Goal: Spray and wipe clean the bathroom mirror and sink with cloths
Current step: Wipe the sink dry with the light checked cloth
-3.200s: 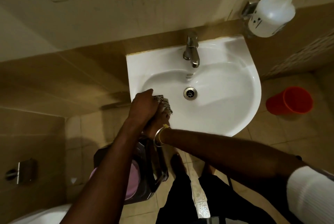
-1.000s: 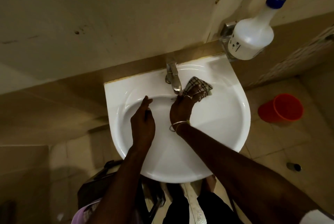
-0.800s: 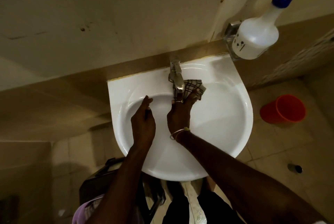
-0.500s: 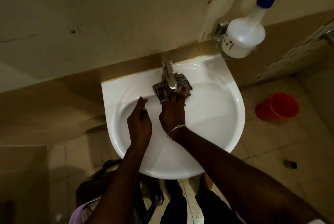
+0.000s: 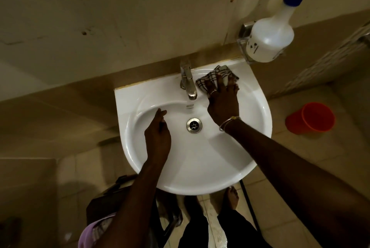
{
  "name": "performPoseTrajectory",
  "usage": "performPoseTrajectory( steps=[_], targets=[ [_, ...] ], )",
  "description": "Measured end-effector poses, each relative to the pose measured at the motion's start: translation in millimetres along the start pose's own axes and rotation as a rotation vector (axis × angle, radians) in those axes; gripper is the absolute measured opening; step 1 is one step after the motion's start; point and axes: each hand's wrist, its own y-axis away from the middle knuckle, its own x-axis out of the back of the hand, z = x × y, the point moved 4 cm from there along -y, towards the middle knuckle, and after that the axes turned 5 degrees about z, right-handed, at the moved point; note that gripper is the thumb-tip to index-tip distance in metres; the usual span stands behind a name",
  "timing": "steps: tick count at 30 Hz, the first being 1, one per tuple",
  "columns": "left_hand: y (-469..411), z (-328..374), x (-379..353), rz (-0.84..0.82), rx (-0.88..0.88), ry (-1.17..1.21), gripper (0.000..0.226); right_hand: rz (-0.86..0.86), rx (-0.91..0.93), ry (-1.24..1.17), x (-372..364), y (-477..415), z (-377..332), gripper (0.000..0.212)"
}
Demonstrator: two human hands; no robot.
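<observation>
Right hand point(image 5: 223, 103) flat, fingers spread, pressing checked cloth point(image 5: 217, 76) onto sink point(image 5: 258, 107) back rim, just right of tap point(image 5: 187, 81), near back right corner. Ring on one finger, bangles point(image 5: 228, 122) at wrist. Left hand point(image 5: 158, 135) loosely curled, holding nothing, resting inside basin at left slope, apart from drain point(image 5: 194, 125). Spray bottle point(image 5: 270, 39) in wall holder above sink's back right corner, nozzle up. Red cup point(image 5: 310, 117) on floor right of sink. Bare foot point(image 5: 232, 197) below front rim.
</observation>
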Motion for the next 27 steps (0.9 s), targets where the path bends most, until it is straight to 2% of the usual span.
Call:
performPoseTrajectory(
  steps=[2, 4, 10, 12, 15, 17, 19, 22, 27],
  targets=[
    [1.0, 0.5, -0.5, 0.003, 0.016, 0.016, 0.037, -0.004, -0.079, -0.059, -0.7, 2.5, -12.4, 0.064],
    [2.5, 1.3, -2.0, 0.006, 0.025, 0.031, 0.036, -0.032, -0.082, -0.112, -2.7, 1.5, -27.4, 0.058],
    [7.4, 2.8, -3.4, -0.007, 0.018, 0.042, 0.037, -0.032, 0.169, -0.087, 4.3, -34.0, -22.9, 0.057],
    [9.0, -0.8, -3.7, -0.004, 0.002, 0.024, 0.036, -0.018, 0.195, -0.126, 10.9, -39.1, -21.4, 0.049],
    [14.0, -3.6, -7.1, -0.013, 0.002, 0.029, 0.037, 0.004, 0.035, -0.227, 31.6, -43.4, -23.0, 0.031],
    [17.1, -3.1, -8.1, -0.019, -0.013, 0.026, 0.037, 0.049, -0.051, -0.273, 41.0, -46.8, -26.8, 0.03],
    [17.7, -2.5, -7.0, -0.021, -0.022, 0.026, 0.037, 0.047, -0.046, -0.326, 45.1, -50.5, -37.9, 0.032],
    [16.6, -2.6, -4.9, -0.018, -0.02, 0.045, 0.037, -0.068, 0.02, -0.383, 47.8, -65.9, -50.0, 0.033],
    [15.5, -6.8, -4.8, 0.002, -0.02, 0.066, 0.039, -0.367, 0.138, -0.263, 59.7, -104.4, -50.1, 0.033]
  ],
)
